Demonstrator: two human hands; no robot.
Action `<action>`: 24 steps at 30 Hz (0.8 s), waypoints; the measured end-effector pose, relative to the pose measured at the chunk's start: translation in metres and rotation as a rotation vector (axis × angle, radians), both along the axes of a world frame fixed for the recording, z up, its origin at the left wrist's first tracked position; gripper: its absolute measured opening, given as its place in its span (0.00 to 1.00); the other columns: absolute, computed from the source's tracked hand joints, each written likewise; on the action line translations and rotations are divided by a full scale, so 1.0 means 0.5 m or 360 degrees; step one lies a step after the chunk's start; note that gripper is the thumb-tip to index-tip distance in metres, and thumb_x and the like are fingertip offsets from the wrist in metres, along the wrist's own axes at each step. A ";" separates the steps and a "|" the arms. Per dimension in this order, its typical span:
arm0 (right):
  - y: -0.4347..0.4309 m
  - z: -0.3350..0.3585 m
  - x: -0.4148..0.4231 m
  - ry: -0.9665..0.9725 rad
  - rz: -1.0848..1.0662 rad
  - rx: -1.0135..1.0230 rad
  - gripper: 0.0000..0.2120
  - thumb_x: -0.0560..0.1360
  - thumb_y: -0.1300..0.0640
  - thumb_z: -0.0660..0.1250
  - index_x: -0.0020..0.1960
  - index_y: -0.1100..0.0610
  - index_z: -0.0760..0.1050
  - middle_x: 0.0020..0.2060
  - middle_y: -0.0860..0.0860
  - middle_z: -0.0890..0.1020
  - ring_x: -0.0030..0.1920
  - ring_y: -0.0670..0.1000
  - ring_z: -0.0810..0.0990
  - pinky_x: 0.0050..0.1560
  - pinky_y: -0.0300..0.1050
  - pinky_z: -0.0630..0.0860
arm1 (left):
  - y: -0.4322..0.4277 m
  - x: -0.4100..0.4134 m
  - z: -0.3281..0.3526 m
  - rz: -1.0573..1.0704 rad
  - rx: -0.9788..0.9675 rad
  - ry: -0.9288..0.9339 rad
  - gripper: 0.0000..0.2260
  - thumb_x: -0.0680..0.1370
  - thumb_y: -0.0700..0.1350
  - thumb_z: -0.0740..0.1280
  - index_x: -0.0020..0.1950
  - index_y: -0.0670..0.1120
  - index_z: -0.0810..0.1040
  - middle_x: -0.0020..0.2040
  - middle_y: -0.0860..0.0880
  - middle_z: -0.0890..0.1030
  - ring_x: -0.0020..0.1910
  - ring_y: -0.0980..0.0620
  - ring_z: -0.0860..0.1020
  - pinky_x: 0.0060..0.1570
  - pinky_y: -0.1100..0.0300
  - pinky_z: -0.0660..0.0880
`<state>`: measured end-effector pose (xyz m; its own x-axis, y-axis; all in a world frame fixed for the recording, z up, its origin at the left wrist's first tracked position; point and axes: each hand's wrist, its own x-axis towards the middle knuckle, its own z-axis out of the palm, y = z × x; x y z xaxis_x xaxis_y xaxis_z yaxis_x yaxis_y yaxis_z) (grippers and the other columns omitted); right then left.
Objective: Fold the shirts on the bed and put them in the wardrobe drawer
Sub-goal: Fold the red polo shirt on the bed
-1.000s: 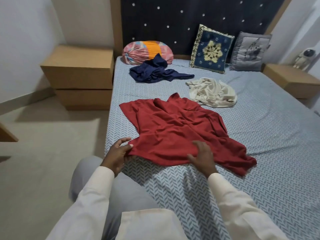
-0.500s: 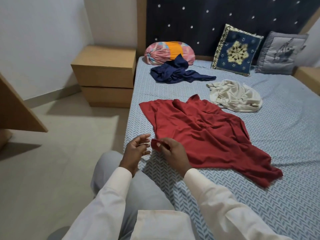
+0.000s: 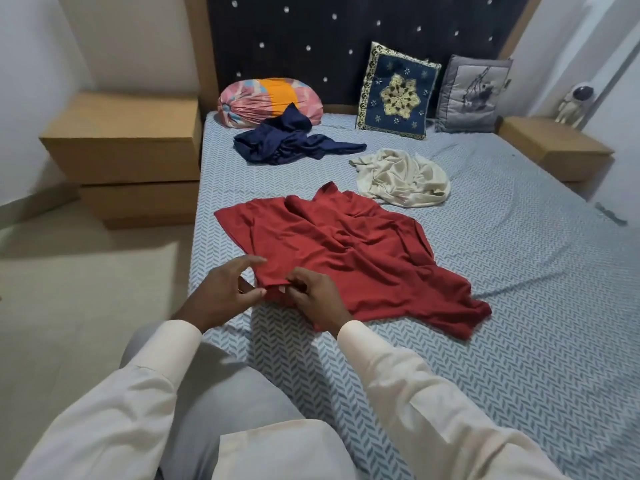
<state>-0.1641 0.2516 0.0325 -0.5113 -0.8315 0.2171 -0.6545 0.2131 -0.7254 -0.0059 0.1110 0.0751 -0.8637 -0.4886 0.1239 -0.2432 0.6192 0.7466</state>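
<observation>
- The red shirt (image 3: 346, 258) is lying spread out but rumpled on the near left part of the bed (image 3: 502, 271), with its collar pointing toward the headboard (image 3: 311, 46) and its hem nearest the person.
- The right hand (image 3: 315, 299) is pinching the hem near the shirt's near left corner, with its fingers curling over the cloth and lifting the edge slightly.
- The left hand (image 3: 221, 296) is hovering just beside that same corner with its fingers spreading wide and mostly straight. The forefinger and thumb tips are touching the shirt's edge without closing on it.
- Both arms are wearing cream sleeves, and a knee in grey is pressing against the side of the bed.
- A navy shirt (image 3: 291, 140) is lying crumpled farther up the bed, partly resting against a pink and orange bolster (image 3: 266, 98).
- A cream shirt (image 3: 401, 178) is lying bunched to the right of the navy one, just beyond the red shirt's collar.
- A blue patterned cushion (image 3: 398, 95) and a grey cushion (image 3: 471, 95) are leaning against the headboard.
- A wooden nightstand (image 3: 128, 143) is standing at the left of the bed.
</observation>
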 end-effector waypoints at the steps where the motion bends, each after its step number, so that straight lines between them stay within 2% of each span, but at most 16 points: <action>1: 0.001 0.002 0.001 -0.0014 0.0009 -0.0009 0.05 0.72 0.54 0.69 0.46 0.48 0.75 0.35 0.40 0.77 0.34 0.40 0.74 0.38 0.42 0.71 | 0.011 -0.009 0.000 -0.0069 0.0017 -0.0052 0.29 0.69 0.41 0.78 0.67 0.53 0.74 0.52 0.54 0.81 0.38 0.60 0.82 0.44 0.64 0.79; 3: -0.005 0.008 0.012 -0.0018 0.0052 -0.0008 0.06 0.71 0.58 0.68 0.47 0.49 0.76 0.36 0.42 0.79 0.35 0.43 0.76 0.38 0.43 0.72 | 0.031 -0.026 -0.004 -0.0147 -0.0012 -0.0064 0.34 0.68 0.40 0.79 0.71 0.50 0.72 0.57 0.53 0.81 0.45 0.57 0.83 0.51 0.62 0.78; 5: -0.017 0.009 0.021 -0.0007 0.0042 -0.0007 0.08 0.70 0.57 0.68 0.48 0.49 0.77 0.37 0.43 0.80 0.36 0.45 0.78 0.39 0.45 0.75 | 0.032 -0.039 -0.010 -0.0152 -0.0199 -0.0033 0.27 0.68 0.38 0.77 0.67 0.46 0.77 0.56 0.48 0.82 0.51 0.50 0.82 0.55 0.57 0.77; 10: -0.036 0.021 0.024 0.0023 -0.0018 0.0030 0.04 0.70 0.54 0.71 0.44 0.51 0.78 0.36 0.45 0.82 0.36 0.46 0.78 0.38 0.46 0.75 | 0.020 -0.033 0.009 -0.0112 -0.0612 -0.0306 0.14 0.75 0.43 0.69 0.60 0.52 0.81 0.48 0.46 0.83 0.47 0.44 0.81 0.46 0.54 0.76; 15: -0.038 0.035 0.040 0.0274 -0.0112 0.0113 0.09 0.69 0.55 0.69 0.49 0.49 0.77 0.43 0.48 0.83 0.43 0.53 0.81 0.40 0.47 0.76 | 0.022 -0.027 0.046 0.0253 -0.1040 -0.0441 0.07 0.73 0.46 0.67 0.46 0.49 0.84 0.42 0.47 0.82 0.43 0.43 0.81 0.37 0.56 0.72; 18: 0.021 0.012 -0.008 0.0387 -0.0248 0.0279 0.11 0.67 0.56 0.68 0.49 0.49 0.76 0.45 0.49 0.80 0.44 0.55 0.80 0.40 0.49 0.76 | 0.008 -0.011 0.053 0.0412 -0.1173 -0.0386 0.06 0.72 0.45 0.67 0.38 0.48 0.83 0.36 0.49 0.79 0.38 0.43 0.80 0.31 0.60 0.67; 21: 0.130 -0.031 -0.093 0.0366 -0.0543 0.0466 0.14 0.64 0.59 0.66 0.49 0.50 0.78 0.46 0.49 0.77 0.45 0.56 0.79 0.38 0.46 0.72 | -0.013 0.014 0.040 0.0470 -0.1232 -0.0367 0.06 0.71 0.43 0.69 0.35 0.47 0.83 0.36 0.50 0.77 0.41 0.44 0.77 0.29 0.58 0.71; 24: 0.241 -0.051 -0.180 0.0373 -0.0890 0.0598 0.15 0.65 0.62 0.66 0.50 0.51 0.79 0.46 0.51 0.76 0.47 0.58 0.80 0.38 0.46 0.71 | -0.042 0.043 0.021 0.0493 -0.1324 -0.0302 0.12 0.71 0.46 0.60 0.36 0.46 0.83 0.35 0.48 0.78 0.42 0.42 0.73 0.30 0.55 0.69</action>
<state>-0.2539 0.3722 0.0071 -0.8579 -0.4987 0.1236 -0.5040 0.7704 -0.3905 0.0156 0.0900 0.0854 -0.7504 -0.5186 0.4098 -0.5618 0.8271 0.0179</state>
